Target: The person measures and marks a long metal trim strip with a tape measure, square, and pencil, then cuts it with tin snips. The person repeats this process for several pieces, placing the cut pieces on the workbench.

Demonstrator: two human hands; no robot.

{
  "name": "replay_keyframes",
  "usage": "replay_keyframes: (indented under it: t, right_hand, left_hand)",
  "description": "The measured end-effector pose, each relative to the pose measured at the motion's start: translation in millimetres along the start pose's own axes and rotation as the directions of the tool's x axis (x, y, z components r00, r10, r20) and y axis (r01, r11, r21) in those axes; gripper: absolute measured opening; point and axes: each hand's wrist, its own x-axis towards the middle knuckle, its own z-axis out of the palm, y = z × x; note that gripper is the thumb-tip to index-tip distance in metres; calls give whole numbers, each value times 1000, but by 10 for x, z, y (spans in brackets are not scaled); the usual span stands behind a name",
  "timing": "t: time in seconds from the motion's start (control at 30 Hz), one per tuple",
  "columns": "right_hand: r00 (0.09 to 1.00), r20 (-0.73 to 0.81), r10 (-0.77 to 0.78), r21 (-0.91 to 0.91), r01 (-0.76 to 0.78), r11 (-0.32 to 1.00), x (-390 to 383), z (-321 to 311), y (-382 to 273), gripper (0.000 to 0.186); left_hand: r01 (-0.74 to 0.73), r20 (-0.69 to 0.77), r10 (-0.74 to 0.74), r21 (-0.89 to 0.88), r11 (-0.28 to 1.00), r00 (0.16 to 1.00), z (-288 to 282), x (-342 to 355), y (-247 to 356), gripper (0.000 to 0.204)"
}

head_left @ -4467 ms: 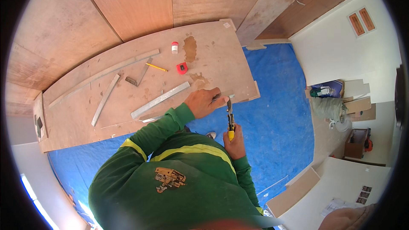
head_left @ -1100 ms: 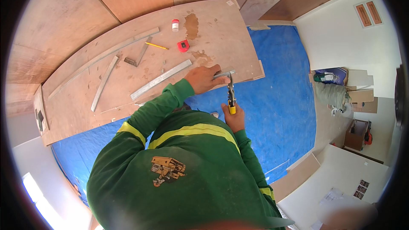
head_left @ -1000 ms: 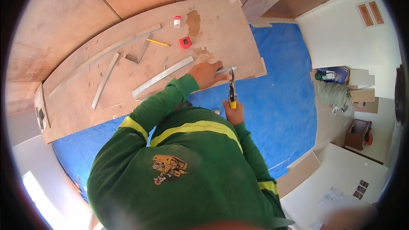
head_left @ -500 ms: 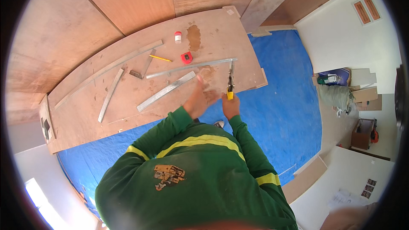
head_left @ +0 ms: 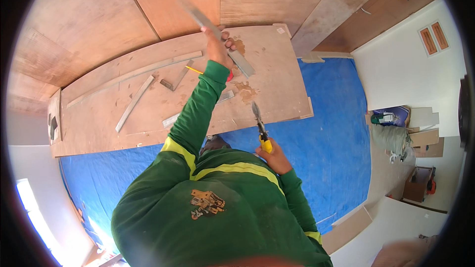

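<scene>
Left hand (head_left: pixel 217 47) grips a metal strip (head_left: pixel 217 34), lifted clear above the plywood board (head_left: pixel 148 113); right hand (head_left: pixel 272 155) holds snips (head_left: pixel 260 123). Cutting stage, I'd say: next, blades must meet strip.

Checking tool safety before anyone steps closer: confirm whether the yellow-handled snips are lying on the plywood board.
No, the right hand grips the yellow-handled snips in the air at the near edge of the plywood board.
</scene>
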Motion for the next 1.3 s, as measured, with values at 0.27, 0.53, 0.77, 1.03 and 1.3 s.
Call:
replay_keyframes:
  t: [0.27,0.53,0.77,1.03,1.3]
  right_hand:
    - [999,-24,-30,-1,30,1000,-192,-292,-252,44]
    - [999,-3,-45,103,45,994,-274,-283,-341,41]
    - [999,-8,-39,138,40,990,-260,-277,-449,39]
    - [1000,-12,-3,120,4,993,-295,-255,-469,39]
    - [998,-58,-7,74,11,997,-270,-103,-331,33]
  left_hand:
    - [253,275,-287,152,955,918,449,-459,-40,72]
    - [273,318,-352,267,924,880,617,-613,-193,73]
    - [263,370,-393,354,898,842,725,-702,-266,77]
    - [291,399,-432,367,884,809,781,-721,-299,80]
    - [305,430,-512,464,832,744,844,-790,-415,81]
